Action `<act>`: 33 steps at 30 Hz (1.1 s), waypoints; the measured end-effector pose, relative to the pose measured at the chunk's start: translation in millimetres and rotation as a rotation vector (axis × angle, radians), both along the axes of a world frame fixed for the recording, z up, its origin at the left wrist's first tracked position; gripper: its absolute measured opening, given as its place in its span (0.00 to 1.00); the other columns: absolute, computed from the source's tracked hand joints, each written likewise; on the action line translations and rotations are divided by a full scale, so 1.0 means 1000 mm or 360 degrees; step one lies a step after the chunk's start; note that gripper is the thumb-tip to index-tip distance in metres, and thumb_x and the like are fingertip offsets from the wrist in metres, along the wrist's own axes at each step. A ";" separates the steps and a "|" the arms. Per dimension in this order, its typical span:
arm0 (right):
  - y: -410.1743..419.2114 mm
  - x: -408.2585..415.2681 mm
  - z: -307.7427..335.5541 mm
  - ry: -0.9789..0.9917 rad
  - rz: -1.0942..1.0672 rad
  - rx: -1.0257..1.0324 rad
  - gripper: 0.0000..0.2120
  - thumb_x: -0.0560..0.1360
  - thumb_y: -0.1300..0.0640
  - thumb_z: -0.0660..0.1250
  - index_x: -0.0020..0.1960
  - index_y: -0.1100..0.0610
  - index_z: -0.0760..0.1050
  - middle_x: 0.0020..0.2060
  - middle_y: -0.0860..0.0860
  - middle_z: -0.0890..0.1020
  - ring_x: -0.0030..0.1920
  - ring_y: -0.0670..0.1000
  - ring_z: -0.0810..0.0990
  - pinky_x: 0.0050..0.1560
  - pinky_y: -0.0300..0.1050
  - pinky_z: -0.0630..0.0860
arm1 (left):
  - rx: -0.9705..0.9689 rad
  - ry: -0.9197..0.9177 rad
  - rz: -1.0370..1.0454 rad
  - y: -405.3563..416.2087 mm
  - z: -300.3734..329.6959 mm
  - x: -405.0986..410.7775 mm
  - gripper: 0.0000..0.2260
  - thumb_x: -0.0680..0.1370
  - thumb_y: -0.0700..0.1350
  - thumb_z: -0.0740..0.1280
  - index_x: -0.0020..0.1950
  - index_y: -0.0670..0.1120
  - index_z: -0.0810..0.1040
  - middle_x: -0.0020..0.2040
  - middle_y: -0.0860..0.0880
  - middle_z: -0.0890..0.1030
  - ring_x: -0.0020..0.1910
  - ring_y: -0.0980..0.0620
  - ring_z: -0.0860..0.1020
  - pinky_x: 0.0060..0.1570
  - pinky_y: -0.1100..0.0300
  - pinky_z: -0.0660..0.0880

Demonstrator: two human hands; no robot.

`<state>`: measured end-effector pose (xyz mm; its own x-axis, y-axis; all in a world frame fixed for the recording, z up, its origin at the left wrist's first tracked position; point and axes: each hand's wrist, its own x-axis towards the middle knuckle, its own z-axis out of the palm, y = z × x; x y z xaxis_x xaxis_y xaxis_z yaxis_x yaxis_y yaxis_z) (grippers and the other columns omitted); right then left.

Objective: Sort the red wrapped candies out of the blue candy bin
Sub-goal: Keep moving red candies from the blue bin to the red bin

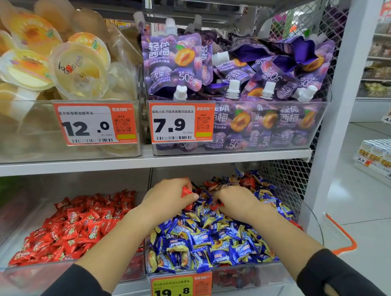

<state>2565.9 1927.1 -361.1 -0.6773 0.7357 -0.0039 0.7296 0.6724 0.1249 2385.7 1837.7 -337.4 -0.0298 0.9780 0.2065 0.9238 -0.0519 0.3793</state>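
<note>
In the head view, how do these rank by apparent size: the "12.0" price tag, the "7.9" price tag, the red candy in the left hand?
1. Orange-and-white "12.0" price tag, largest
2. Orange-and-white "7.9" price tag, slightly smaller; nearness may explain this
3. Red wrapped candy held by the left hand, smallest

Right hand's fingertips [217,201] lie buried in the blue candies [206,241] — its grasp hidden.

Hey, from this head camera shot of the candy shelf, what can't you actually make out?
- Head view: how many red candies the left hand grips; its fingers cover all but a bit of red wrapper.
- Whether the right hand holds anything; its fingers are buried among blue candies.
- Red candies deeper in the blue candy bin: covered by the pile.
- Small print on the 19.8 price tag: too small.
</note>
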 end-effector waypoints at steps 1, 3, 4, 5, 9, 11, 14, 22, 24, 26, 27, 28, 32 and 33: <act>0.000 0.001 0.000 0.0059 -0.0024 -0.0014 0.13 0.78 0.55 0.62 0.61 0.51 0.77 0.58 0.52 0.79 0.55 0.54 0.78 0.51 0.48 0.76 | 0.0041 -0.0072 0.0015 -0.005 0.002 -0.001 0.10 0.77 0.58 0.64 0.50 0.54 0.75 0.42 0.55 0.80 0.42 0.53 0.77 0.42 0.57 0.74; -0.002 0.006 0.005 0.0355 -0.0083 -0.0145 0.11 0.78 0.51 0.64 0.58 0.51 0.78 0.54 0.50 0.81 0.53 0.51 0.79 0.49 0.44 0.75 | 0.0127 -0.0251 0.0057 -0.018 0.005 -0.006 0.09 0.77 0.58 0.65 0.49 0.54 0.77 0.42 0.56 0.80 0.41 0.56 0.78 0.44 0.58 0.74; -0.005 0.008 0.011 0.0568 -0.0107 -0.0254 0.10 0.77 0.49 0.65 0.56 0.51 0.79 0.51 0.48 0.82 0.50 0.49 0.79 0.47 0.41 0.74 | 0.0176 -0.0370 0.0087 -0.026 0.006 -0.011 0.09 0.76 0.59 0.65 0.47 0.55 0.78 0.42 0.56 0.81 0.42 0.57 0.78 0.45 0.58 0.75; -0.011 0.009 0.018 0.0765 -0.0115 -0.0385 0.09 0.77 0.48 0.66 0.54 0.50 0.79 0.47 0.47 0.82 0.47 0.47 0.78 0.43 0.37 0.73 | 0.0220 -0.0497 0.0124 -0.035 0.006 -0.019 0.09 0.76 0.59 0.66 0.44 0.55 0.78 0.40 0.56 0.82 0.41 0.58 0.78 0.45 0.58 0.75; -0.053 -0.008 0.047 0.1083 0.0026 -0.0876 0.08 0.76 0.46 0.66 0.47 0.49 0.78 0.32 0.42 0.77 0.31 0.45 0.72 0.32 0.36 0.69 | 0.0270 -0.0831 0.0312 -0.071 0.006 -0.055 0.10 0.76 0.56 0.67 0.38 0.52 0.80 0.30 0.55 0.79 0.26 0.62 0.73 0.34 0.60 0.70; -0.076 -0.033 0.054 0.1039 0.0139 -0.0983 0.07 0.76 0.46 0.66 0.47 0.49 0.77 0.30 0.42 0.76 0.29 0.44 0.71 0.32 0.38 0.69 | 0.0240 -0.0977 0.0445 -0.083 0.003 -0.076 0.11 0.77 0.53 0.67 0.38 0.49 0.80 0.28 0.53 0.78 0.22 0.62 0.70 0.31 0.60 0.67; -0.104 -0.086 0.052 0.0932 0.0319 -0.0844 0.06 0.76 0.47 0.66 0.46 0.48 0.76 0.32 0.44 0.75 0.29 0.41 0.71 0.34 0.40 0.69 | 0.0184 -0.1105 0.0651 -0.095 0.005 -0.106 0.13 0.79 0.54 0.63 0.47 0.47 0.82 0.41 0.49 0.82 0.36 0.57 0.78 0.38 0.59 0.68; -0.097 -0.191 0.031 0.0660 0.0360 -0.0713 0.32 0.75 0.34 0.60 0.72 0.51 0.66 0.67 0.54 0.74 0.67 0.53 0.70 0.66 0.45 0.68 | 0.0108 -0.1776 0.0504 -0.108 -0.007 -0.159 0.23 0.81 0.62 0.50 0.66 0.53 0.74 0.63 0.53 0.77 0.61 0.56 0.75 0.65 0.58 0.66; -0.096 -0.185 0.034 0.0636 0.0408 -0.0748 0.32 0.76 0.33 0.57 0.73 0.50 0.65 0.69 0.53 0.72 0.68 0.52 0.69 0.67 0.45 0.66 | 0.0023 -0.1659 0.0552 -0.111 -0.013 -0.169 0.32 0.72 0.73 0.52 0.66 0.54 0.75 0.64 0.55 0.77 0.62 0.57 0.74 0.66 0.58 0.63; -0.094 -0.167 0.037 0.0637 0.0462 -0.0631 0.25 0.78 0.38 0.57 0.70 0.50 0.68 0.65 0.50 0.74 0.64 0.50 0.72 0.61 0.42 0.67 | -0.0120 -0.1469 0.0626 -0.110 -0.017 -0.175 0.42 0.66 0.78 0.55 0.69 0.52 0.73 0.68 0.54 0.74 0.67 0.55 0.70 0.70 0.54 0.60; -0.093 -0.156 0.038 0.0620 0.0485 -0.0527 0.23 0.79 0.40 0.58 0.69 0.50 0.70 0.63 0.49 0.76 0.62 0.49 0.73 0.58 0.42 0.68 | -0.0155 -0.1344 0.0614 -0.110 -0.018 -0.174 0.38 0.69 0.75 0.56 0.69 0.51 0.72 0.69 0.54 0.73 0.68 0.55 0.69 0.71 0.54 0.60; -0.091 -0.145 0.038 0.0613 0.0499 -0.0425 0.20 0.79 0.42 0.58 0.67 0.50 0.72 0.60 0.48 0.77 0.60 0.49 0.74 0.57 0.41 0.68 | -0.0170 -0.1229 0.0600 -0.109 -0.019 -0.172 0.32 0.75 0.69 0.56 0.69 0.50 0.72 0.68 0.55 0.72 0.67 0.56 0.69 0.69 0.56 0.61; -0.085 -0.098 0.030 0.0886 0.0403 -0.0307 0.12 0.80 0.48 0.60 0.59 0.48 0.77 0.53 0.43 0.78 0.54 0.43 0.75 0.54 0.40 0.71 | -0.0009 -0.0922 0.0438 -0.100 -0.022 -0.144 0.15 0.80 0.55 0.60 0.62 0.50 0.77 0.58 0.55 0.78 0.61 0.55 0.74 0.56 0.64 0.66; -0.085 -0.084 0.028 0.0945 0.0343 -0.0308 0.11 0.80 0.50 0.60 0.58 0.48 0.78 0.52 0.42 0.78 0.53 0.42 0.75 0.54 0.39 0.71 | 0.0050 -0.0866 0.0378 -0.097 -0.021 -0.133 0.12 0.80 0.53 0.62 0.60 0.51 0.78 0.56 0.55 0.79 0.58 0.55 0.76 0.52 0.67 0.68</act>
<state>2481.5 1842.4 -332.7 -0.7374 0.6067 0.2969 0.4836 0.7811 -0.3950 2252.5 1741.1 -358.8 -0.3568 0.9252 0.1293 0.5848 0.1134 0.8032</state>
